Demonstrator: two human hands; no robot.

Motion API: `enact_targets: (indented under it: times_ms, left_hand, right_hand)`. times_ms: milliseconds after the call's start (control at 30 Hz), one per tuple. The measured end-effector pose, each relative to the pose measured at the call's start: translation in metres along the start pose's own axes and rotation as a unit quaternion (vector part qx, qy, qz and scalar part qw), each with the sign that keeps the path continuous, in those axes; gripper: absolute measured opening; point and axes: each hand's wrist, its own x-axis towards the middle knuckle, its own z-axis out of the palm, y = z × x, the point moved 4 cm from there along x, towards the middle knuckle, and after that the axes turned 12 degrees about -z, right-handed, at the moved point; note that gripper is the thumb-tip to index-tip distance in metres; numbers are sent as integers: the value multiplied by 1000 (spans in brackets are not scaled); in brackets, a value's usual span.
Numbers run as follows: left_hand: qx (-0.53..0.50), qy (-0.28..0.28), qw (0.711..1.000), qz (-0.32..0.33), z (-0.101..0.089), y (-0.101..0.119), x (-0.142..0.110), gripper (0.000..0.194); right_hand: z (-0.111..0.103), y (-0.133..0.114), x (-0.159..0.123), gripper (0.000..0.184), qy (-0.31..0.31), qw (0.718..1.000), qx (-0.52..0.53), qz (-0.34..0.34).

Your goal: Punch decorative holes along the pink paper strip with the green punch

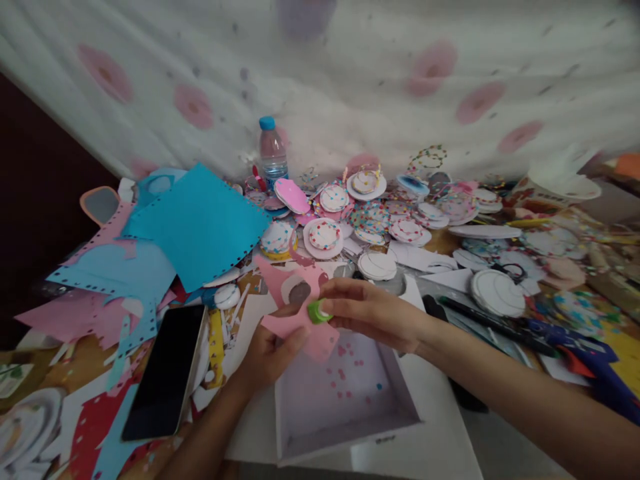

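Observation:
My left hand (270, 353) pinches a cut-up piece of pink paper (320, 345) between thumb and fingers. At the paper's edge, my right hand (375, 310) is closed around a small green craft punch (317, 312) with a white top. The paper appears to run into the punch, though the fingers partly hide the contact. Both hands are above a shallow white box (407, 393). Several tiny pink dots (341, 375) and a blue dot (379, 387) lie on the box's floor.
A black phone (165, 373) lies at the left beside blue paper (205, 227) and scraps. Behind are a water bottle (273, 153) and piles of decorated paper discs (325, 237). At the right are a black pen (495, 327), a blue glue gun (575, 343) and a paper tub (555, 187).

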Motion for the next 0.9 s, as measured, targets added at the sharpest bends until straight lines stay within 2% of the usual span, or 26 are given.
enact_targets:
  times_ms: [133,333,500,567,733,900]
  left_hand:
    - [10,-6,1000,29,0,9,1,20]
    - [38,-28,998,41,0,11,1,18]
    - [94,-6,992,89,0,20,0,19]
    - [116,-15,987,115,2,25,-1,24]
    - [164,-49,970,173,8,42,-5,27]
    - [158,-53,970,180,10,51,-7,27]
  right_hand:
    - [-2,1,-4,30,-6,1000,-18,1]
    - [-4,4,-6,38,-2,999,-51,-2]
    - [0,-2,-12,33,-20,997,-75,-17]
    - [3,-4,-17,33,-21,996,-85,-20]
    - [9,4,-30,39,3,999,-52,-7]
    - [15,11,-37,36,7,999,-31,8]
